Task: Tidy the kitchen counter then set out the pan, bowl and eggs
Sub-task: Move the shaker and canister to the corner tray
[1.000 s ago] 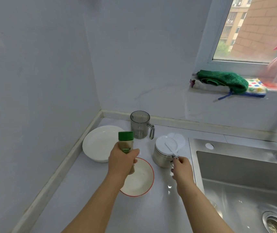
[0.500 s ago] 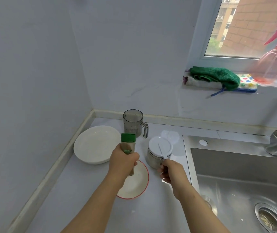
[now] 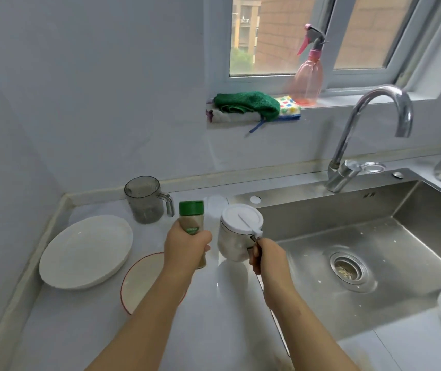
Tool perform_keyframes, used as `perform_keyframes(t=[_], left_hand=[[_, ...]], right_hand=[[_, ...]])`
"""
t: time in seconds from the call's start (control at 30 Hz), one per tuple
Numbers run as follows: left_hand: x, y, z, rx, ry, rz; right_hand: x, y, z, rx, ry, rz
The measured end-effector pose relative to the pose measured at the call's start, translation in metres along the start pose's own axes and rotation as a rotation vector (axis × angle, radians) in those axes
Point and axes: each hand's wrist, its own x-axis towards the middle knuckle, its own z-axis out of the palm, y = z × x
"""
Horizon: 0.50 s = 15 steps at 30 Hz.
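Tidying is under way, not done. The left hand (image 3: 184, 247) is wrapped round a green-capped spice jar (image 3: 191, 218), held upright above the counter (image 3: 214, 330) at frame centre. Just to its right, the right hand (image 3: 266, 257) has its fingers curled on the handle of a white-lidded canister (image 3: 238, 234), which looks lifted and a little tilted. Left to clear, at lower left: a white plate (image 3: 85, 251), a red-rimmed dish (image 3: 141, 279) partly hidden by the left forearm, and, higher up by the wall, a grey jug (image 3: 145, 199). The sink (image 3: 321, 210) fills the right of the frame. No pan or eggs show anywhere — setting out seems not yet begun — and whether the dish is the bowl, I cannot tell.
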Motion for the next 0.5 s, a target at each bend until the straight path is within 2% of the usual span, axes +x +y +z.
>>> perform_keyframes(t=[0.27,0.5], left_hand=[[-0.038,0.015,0.089,0.057,-0.327,0.068],[-0.113,0.032,0.198,0.063,-0.559,0.127]], right_hand=[[-0.025,0.003,-0.091,0.199,0.318,-0.099],[-0.066,0.009,-0.209,0.284,0.541,-0.174]])
